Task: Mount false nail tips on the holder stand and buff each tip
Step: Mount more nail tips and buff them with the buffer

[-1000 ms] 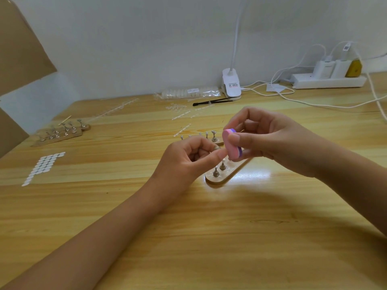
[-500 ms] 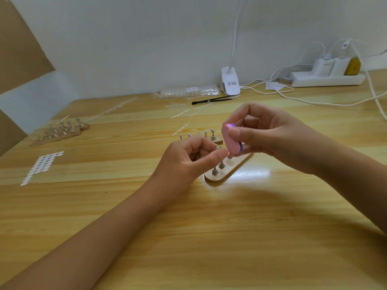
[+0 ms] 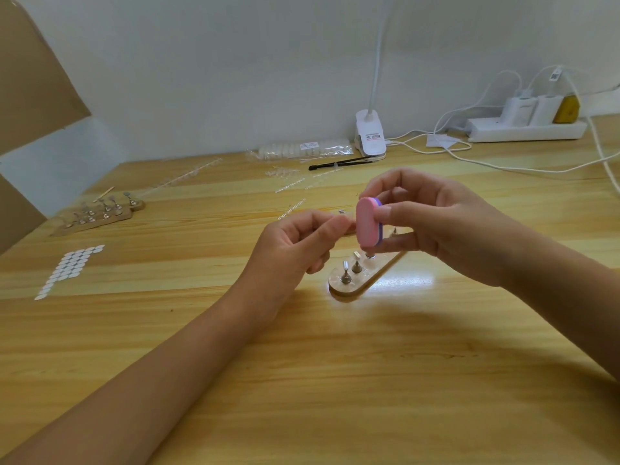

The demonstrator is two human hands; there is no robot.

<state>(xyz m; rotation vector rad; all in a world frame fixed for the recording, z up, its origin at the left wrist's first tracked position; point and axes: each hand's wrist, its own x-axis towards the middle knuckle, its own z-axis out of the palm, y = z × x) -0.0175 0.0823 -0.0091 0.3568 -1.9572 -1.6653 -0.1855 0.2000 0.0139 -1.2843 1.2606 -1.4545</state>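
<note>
In the head view, a pink oval buffer block with a purple layer (image 3: pixel 367 226) is pinched upright between the thumb and fingers of the right hand (image 3: pixel 439 226). It is held just above the oval wooden holder stand with metal pegs (image 3: pixel 352 287), which lies on the light wooden table (image 3: pixel 335 380). The left hand (image 3: pixel 292 246) is curled just beside the block; whether anything is pinched in it cannot be told.

Pink buffer (image 3: pixel 366 226) more upright now, left hand (image 3: pixel 295 245) slightly higher.
</note>
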